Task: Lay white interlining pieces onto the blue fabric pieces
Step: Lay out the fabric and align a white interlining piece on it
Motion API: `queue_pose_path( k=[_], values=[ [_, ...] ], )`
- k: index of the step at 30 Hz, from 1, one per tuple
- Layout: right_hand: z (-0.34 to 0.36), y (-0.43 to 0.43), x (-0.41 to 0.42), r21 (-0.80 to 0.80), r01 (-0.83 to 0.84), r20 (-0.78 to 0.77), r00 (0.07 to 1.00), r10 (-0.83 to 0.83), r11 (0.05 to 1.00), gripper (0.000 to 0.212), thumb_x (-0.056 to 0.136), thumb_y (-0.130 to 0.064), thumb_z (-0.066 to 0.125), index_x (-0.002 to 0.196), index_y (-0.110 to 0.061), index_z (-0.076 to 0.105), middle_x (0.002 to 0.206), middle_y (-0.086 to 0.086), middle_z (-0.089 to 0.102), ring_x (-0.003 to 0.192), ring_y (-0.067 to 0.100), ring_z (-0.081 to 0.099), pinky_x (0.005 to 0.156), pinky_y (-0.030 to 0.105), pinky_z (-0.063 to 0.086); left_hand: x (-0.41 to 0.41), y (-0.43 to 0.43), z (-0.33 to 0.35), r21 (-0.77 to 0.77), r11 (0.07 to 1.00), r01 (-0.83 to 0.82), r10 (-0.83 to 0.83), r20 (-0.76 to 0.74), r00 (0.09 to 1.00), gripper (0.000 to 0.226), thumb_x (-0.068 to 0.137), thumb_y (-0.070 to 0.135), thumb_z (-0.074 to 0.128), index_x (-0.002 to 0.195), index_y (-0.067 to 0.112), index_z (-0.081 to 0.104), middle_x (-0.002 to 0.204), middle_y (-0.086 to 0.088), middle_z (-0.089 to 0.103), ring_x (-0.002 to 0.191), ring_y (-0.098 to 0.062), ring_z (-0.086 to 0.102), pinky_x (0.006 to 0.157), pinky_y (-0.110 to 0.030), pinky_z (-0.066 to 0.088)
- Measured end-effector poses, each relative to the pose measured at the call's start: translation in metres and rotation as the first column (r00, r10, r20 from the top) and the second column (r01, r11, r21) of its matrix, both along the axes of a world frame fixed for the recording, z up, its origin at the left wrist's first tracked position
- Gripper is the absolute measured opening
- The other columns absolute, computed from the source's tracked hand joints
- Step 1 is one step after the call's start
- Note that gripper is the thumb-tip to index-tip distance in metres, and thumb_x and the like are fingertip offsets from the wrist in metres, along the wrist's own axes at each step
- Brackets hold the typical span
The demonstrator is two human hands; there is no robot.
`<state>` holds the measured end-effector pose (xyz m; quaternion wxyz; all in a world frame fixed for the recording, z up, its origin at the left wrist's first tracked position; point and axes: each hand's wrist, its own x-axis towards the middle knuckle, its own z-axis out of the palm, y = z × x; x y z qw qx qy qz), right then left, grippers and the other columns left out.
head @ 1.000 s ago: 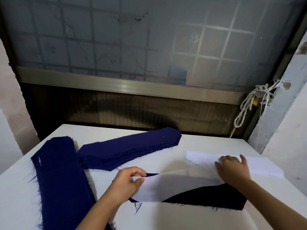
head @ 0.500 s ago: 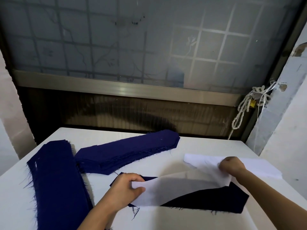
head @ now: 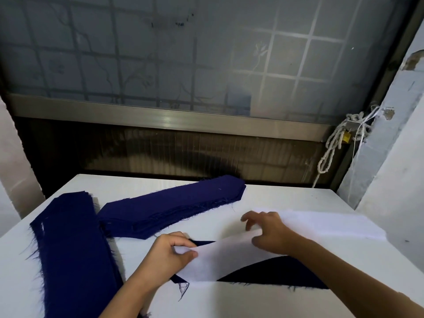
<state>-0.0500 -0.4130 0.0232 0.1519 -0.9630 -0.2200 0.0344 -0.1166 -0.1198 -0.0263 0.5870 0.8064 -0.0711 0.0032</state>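
Right, step: laying one white interlining piece (head: 224,260) over a blue fabric piece (head: 275,274), at 6 o'clock on the table (head: 252,301). The white sits skewed, with a dark wedge uncovered on its 5 o'clock side.
Left hand (head: 169,255): thumb and curled fingers pinch the interlining's left end, the 9 o'clock end of the piece.
Right hand (head: 268,232): fingers splayed and loose over the piece's right end; no clear pinch visible.
Handling: looks very light, thin and limp. Likely flutters, slides on the cloth and creases easily. Not fragile.
Where to hold: probably both short ends, light pinch, kept taut, then lower and smooth flat.
Blue fabric: soft woven navy, frayed thready edges, long strip with angled ends. Probably grippier than the white.
Interlining stack (head: 332,226): 3 o'clock, flat matte white sheets.
Far blue stack (head: 174,207): 12 o'clock, thick, layered.
Left blue stack (head: 71,244): 9 o'clock, thick, fringed edge.
Table: smooth, white, hard.
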Motion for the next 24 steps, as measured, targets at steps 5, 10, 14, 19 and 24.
queue_pose_path(
  k=[5,10,14,19,24],
  values=[
    [-0.001,-0.018,0.001,-0.402,0.022,0.087,0.996,0.014,0.916,0.039,0.077,-0.03,0.054,0.115,-0.024,0.059,0.105,-0.002,0.064,0.101,0.017,0.054,0.093,0.032,0.028,-0.004,0.0,0.003,0.017,0.999,-0.034,0.035,-0.015,0.999,0.013,0.081,0.007,0.08,0.078,0.019,0.08,0.098,0.002,0.073,0.091,-0.006,0.068,0.079,-0.014,0.05],
    [0.018,-0.065,-0.001,-0.659,0.104,0.188,0.982,0.03,0.745,0.035,0.075,-0.037,0.037,0.092,-0.023,0.064,0.09,0.001,0.063,0.088,0.02,0.054,0.084,0.033,0.024,-0.003,-0.001,0.003,0.045,0.998,-0.046,0.045,0.022,0.999,0.018,0.082,0.005,0.079,0.073,0.021,0.079,0.093,0.004,0.074,0.087,-0.005,0.067,0.079,-0.009,0.046],
    [0.034,-0.085,-0.001,-0.711,0.278,0.367,0.93,0.004,0.646,0.032,0.076,-0.026,0.036,0.088,-0.024,0.065,0.089,-0.001,0.068,0.095,0.021,0.059,0.103,0.042,0.02,-0.002,0.0,0.002,0.035,0.998,-0.054,0.054,0.0,0.999,0.012,0.085,0.012,0.077,0.076,0.021,0.077,0.097,0.009,0.074,0.091,-0.004,0.068,0.083,-0.016,0.049],
    [0.051,-0.092,-0.011,-0.463,0.375,0.466,0.874,-0.14,0.803,0.022,0.087,-0.032,0.045,0.087,-0.027,0.067,0.093,-0.01,0.066,0.102,0.012,0.056,0.108,0.039,0.021,-0.004,0.001,0.008,-0.063,0.983,-0.175,0.177,0.039,0.983,0.007,0.084,0.027,0.079,0.083,0.02,0.076,0.092,0.007,0.074,0.085,-0.007,0.068,0.08,-0.027,0.05],
    [0.061,-0.096,-0.04,0.429,0.353,0.034,0.913,-0.406,0.831,0.023,0.084,-0.021,0.071,0.062,-0.022,0.067,0.07,-0.003,0.069,0.067,0.014,0.061,0.066,0.031,0.046,-0.004,0.011,0.017,-0.214,0.91,-0.355,0.377,0.07,0.924,0.004,0.082,0.03,0.079,0.082,0.032,0.075,0.085,0.007,0.076,0.08,-0.006,0.07,0.071,-0.025,0.05]
  ],
)
